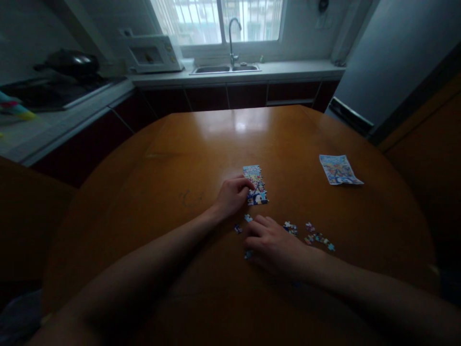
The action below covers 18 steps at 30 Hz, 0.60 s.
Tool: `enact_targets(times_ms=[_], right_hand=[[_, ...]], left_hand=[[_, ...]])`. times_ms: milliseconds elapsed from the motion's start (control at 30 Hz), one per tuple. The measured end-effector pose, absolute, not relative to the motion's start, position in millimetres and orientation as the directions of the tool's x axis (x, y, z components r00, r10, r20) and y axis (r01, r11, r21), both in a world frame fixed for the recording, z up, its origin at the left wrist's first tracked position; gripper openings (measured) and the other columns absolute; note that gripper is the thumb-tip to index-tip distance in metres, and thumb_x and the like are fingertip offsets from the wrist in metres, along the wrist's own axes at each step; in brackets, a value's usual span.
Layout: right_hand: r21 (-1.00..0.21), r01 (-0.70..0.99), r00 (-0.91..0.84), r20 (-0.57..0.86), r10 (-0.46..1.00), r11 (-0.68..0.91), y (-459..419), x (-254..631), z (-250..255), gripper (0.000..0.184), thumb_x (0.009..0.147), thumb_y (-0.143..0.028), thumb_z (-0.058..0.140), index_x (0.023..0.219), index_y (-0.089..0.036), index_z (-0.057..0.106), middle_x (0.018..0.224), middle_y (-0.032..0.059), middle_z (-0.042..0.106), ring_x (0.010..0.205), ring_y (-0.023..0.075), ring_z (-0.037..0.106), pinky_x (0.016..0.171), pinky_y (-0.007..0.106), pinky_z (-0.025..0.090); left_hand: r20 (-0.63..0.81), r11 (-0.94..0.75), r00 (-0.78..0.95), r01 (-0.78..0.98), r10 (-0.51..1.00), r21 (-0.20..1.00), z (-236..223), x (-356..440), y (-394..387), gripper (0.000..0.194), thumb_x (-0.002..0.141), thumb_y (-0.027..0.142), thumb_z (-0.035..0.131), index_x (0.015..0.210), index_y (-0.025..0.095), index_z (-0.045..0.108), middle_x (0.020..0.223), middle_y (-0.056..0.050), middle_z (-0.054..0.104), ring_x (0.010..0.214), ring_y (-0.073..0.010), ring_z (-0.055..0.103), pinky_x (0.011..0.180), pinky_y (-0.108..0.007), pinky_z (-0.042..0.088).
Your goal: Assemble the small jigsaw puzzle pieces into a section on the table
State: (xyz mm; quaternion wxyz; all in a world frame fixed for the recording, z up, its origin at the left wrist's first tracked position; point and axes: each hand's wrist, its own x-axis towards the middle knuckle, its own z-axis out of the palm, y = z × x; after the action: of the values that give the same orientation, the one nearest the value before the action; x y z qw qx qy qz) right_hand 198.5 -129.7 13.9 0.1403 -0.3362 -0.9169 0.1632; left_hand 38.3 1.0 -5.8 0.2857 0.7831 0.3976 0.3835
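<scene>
A partly joined jigsaw puzzle lies flat on the wooden table, its right edge uneven with knobs and gaps. My left hand rests at its left side, fingers curled together, with the fingertips on the puzzle. Closer to me, my right hand is low over the table among loose pieces, its fingers bent and apart; their tips are partly hidden. Near those fingers lie a light blue puzzle piece, a dark puzzle piece and another blue piece.
More loose puzzle pieces are scattered right of my right hand. A creased picture sheet lies farther right on the table. Beyond the table are a sink, a microwave, a stove with a pan and a fridge.
</scene>
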Motion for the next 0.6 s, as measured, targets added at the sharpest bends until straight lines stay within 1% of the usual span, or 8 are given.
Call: enact_targets(times_ms=[100, 167, 233, 267, 300, 400, 467, 600], right_hand=[[-0.365, 0.574, -0.74, 0.152, 0.656, 0.733, -130.0, 198.1, 18.5, 0.022, 0.084, -0.038, 0.076, 0.088, -0.019, 0.066, 0.105, 0.0077, 0.064, 0.098, 0.0256, 0.051, 0.084, 0.04, 0.041], [-0.358, 0.59, -0.717, 0.179, 0.673, 0.724, -126.1, 201.5, 20.6, 0.025, 0.085, -0.042, 0.075, 0.084, -0.019, 0.066, 0.101, 0.0073, 0.065, 0.096, 0.0254, 0.052, 0.083, 0.04, 0.041], [-0.376, 0.627, -0.659, 0.211, 0.722, 0.683, -117.2, 210.8, 21.4, 0.017, 0.089, -0.035, 0.071, 0.085, -0.02, 0.067, 0.098, 0.0068, 0.065, 0.093, 0.0235, 0.054, 0.082, 0.038, 0.041], [-0.393, 0.655, -0.615, 0.221, 0.757, 0.646, -111.1, 217.7, 21.5, 0.008, 0.091, -0.028, 0.068, 0.088, -0.02, 0.068, 0.098, 0.0067, 0.066, 0.092, 0.0224, 0.054, 0.081, 0.037, 0.041], [-0.401, 0.685, -0.568, 0.229, 0.791, 0.608, -104.3, 225.7, 21.3, 0.004, 0.091, -0.021, 0.065, 0.089, -0.02, 0.069, 0.096, 0.0069, 0.066, 0.09, 0.022, 0.055, 0.079, 0.036, 0.041], [-0.448, 0.728, -0.463, 0.238, 0.854, 0.52, -85.0, 250.7, 20.5, 0.014, 0.088, -0.011, 0.061, 0.088, -0.021, 0.071, 0.091, 0.0064, 0.067, 0.087, 0.0215, 0.056, 0.077, 0.036, 0.042], [-0.465, 0.746, -0.419, 0.229, 0.879, 0.477, -77.1, 262.6, 20.6, 0.015, 0.087, -0.011, 0.062, 0.087, -0.021, 0.073, 0.089, 0.007, 0.067, 0.086, 0.022, 0.058, 0.075, 0.035, 0.043], [-0.478, 0.738, -0.427, 0.218, 0.878, 0.477, -77.5, 266.3, 23.2, 0.015, 0.086, -0.01, 0.063, 0.086, -0.02, 0.074, 0.087, 0.0065, 0.068, 0.083, 0.021, 0.059, 0.074, 0.034, 0.044]], left_hand=[[0.37, -0.518, 0.39, 0.407, 0.843, 0.752, -5.8, 37.6, 1.3, 0.027, 0.08, 0.003, 0.052, 0.076, 0.018, 0.074, 0.081, -0.001, 0.069, 0.074, -0.0137, 0.062, 0.068, -0.026, 0.048], [0.375, -0.523, 0.393, 0.398, 0.839, 0.754, -6.1, 37.1, 1.7, 0.027, 0.08, 0.003, 0.052, 0.076, 0.018, 0.074, 0.082, -0.002, 0.07, 0.077, -0.0143, 0.063, 0.07, -0.026, 0.049], [0.386, -0.533, 0.395, 0.392, 0.834, 0.75, -6.3, 37.1, 2.2, 0.027, 0.079, 0.003, 0.052, 0.076, 0.019, 0.074, 0.083, -0.002, 0.07, 0.079, -0.0148, 0.064, 0.073, -0.027, 0.05], [0.387, -0.533, 0.393, 0.395, 0.834, 0.748, -6.4, 37.2, 2.4, 0.028, 0.079, 0.003, 0.052, 0.076, 0.019, 0.074, 0.083, -0.002, 0.07, 0.079, -0.0148, 0.064, 0.073, -0.027, 0.05], [0.383, -0.528, 0.389, 0.402, 0.838, 0.748, -6.4, 37.4, 2.5, 0.027, 0.079, 0.003, 0.052, 0.076, 0.019, 0.074, 0.082, -0.002, 0.07, 0.077, -0.0147, 0.063, 0.072, -0.027, 0.05], [0.368, -0.511, 0.378, 0.417, 0.849, 0.752, -5.9, 38.1, 2.7, 0.027, 0.078, 0.003, 0.052, 0.075, 0.018, 0.074, 0.08, -0.002, 0.07, 0.072, -0.014, 0.062, 0.069, -0.027, 0.049], [0.369, -0.511, 0.378, 0.412, 0.849, 0.754, -5.3, 38.2, 2.6, 0.027, 0.078, 0.003, 0.052, 0.075, 0.018, 0.074, 0.08, -0.002, 0.07, 0.072, -0.0139, 0.062, 0.068, -0.027, 0.049], [0.373, -0.516, 0.384, 0.401, 0.845, 0.757, -4.3, 37.3, 2.1, 0.028, 0.079, 0.003, 0.051, 0.075, 0.018, 0.074, 0.08, -0.002, 0.07, 0.072, -0.0134, 0.062, 0.067, -0.026, 0.047]])
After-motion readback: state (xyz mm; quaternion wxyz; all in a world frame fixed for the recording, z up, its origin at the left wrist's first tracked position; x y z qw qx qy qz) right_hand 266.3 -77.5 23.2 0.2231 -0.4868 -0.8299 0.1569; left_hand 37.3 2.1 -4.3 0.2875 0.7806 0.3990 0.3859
